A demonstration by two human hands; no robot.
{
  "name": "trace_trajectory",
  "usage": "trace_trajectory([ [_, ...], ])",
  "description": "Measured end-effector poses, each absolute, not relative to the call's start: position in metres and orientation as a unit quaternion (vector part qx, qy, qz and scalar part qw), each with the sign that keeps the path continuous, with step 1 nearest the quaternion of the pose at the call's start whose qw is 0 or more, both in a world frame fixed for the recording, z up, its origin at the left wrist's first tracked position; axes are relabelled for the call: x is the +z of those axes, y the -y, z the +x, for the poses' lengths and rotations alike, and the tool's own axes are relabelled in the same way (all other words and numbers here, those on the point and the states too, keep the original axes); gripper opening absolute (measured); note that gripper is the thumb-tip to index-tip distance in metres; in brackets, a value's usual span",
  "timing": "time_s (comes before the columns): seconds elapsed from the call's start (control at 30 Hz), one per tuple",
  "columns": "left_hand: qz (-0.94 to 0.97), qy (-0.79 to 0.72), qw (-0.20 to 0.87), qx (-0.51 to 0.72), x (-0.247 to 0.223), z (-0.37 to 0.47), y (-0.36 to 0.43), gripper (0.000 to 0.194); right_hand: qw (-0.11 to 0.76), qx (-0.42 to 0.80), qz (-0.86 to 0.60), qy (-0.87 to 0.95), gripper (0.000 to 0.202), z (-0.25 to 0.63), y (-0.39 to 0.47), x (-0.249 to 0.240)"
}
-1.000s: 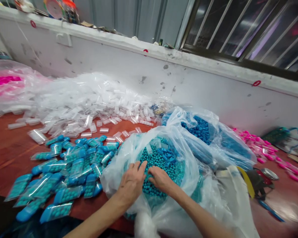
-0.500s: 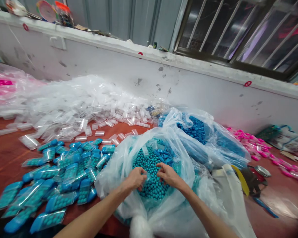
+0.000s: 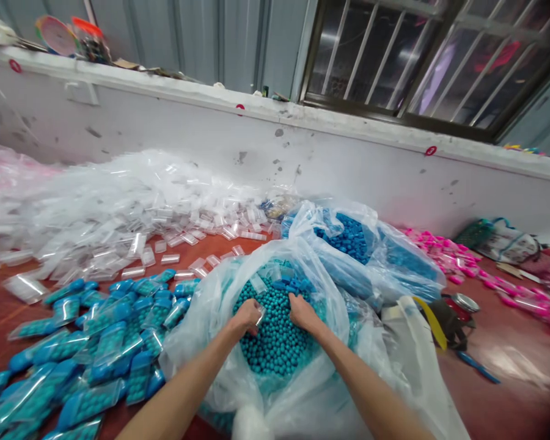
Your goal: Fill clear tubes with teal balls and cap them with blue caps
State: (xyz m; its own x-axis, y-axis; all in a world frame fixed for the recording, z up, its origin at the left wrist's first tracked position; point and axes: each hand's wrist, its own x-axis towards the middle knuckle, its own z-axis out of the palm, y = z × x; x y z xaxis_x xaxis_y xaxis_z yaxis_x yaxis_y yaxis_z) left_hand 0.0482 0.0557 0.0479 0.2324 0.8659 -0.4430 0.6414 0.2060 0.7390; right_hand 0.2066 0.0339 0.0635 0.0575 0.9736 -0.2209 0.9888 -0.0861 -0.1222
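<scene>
Clear sleeve (image 3: 261, 315) pinched in left hand (image 3: 246, 316); blue caps (image 3: 294, 284) found nearer right hand (image 3: 304, 313) (grip unclear), toward desk's (image 3: 490, 406) far edge.

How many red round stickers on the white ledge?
3 on the white ledge's front: red round sticker far left, another mid-ledge, another right, below the barred window.

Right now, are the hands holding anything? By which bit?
Left hand seems to pinch a clear piece, which end unclear; right hand, I can't tell.
</scene>
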Motion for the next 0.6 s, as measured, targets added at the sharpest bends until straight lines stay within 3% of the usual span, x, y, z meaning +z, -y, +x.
trace_trajectory([
  [0.13,0.604,-0.566,0.532,0.177,0.053,0.035,-0.05,0.039,-0.062,-0.128,0.663,-0.735,0.033,0.2,-0.019,0.072],
  [0.23,0.602,-0.541,0.542,0.229,0.058,0.033,-0.044,0.041,-0.177,-0.25,0.567,-0.765,0.031,0.191,-0.012,0.074],
  [0.3,0.593,-0.539,0.545,0.245,0.06,0.035,-0.039,0.037,-0.206,-0.359,0.572,-0.708,0.026,0.189,-0.009,0.075],
  [0.47,0.603,-0.547,0.547,0.196,0.058,0.043,-0.026,0.022,-0.157,-0.582,0.563,-0.565,0.006,0.195,0.006,0.075],
  [0.6,0.649,-0.557,0.499,0.143,0.057,0.046,-0.027,0.014,-0.106,-0.688,0.574,-0.432,0.029,0.201,0.021,0.067],
])
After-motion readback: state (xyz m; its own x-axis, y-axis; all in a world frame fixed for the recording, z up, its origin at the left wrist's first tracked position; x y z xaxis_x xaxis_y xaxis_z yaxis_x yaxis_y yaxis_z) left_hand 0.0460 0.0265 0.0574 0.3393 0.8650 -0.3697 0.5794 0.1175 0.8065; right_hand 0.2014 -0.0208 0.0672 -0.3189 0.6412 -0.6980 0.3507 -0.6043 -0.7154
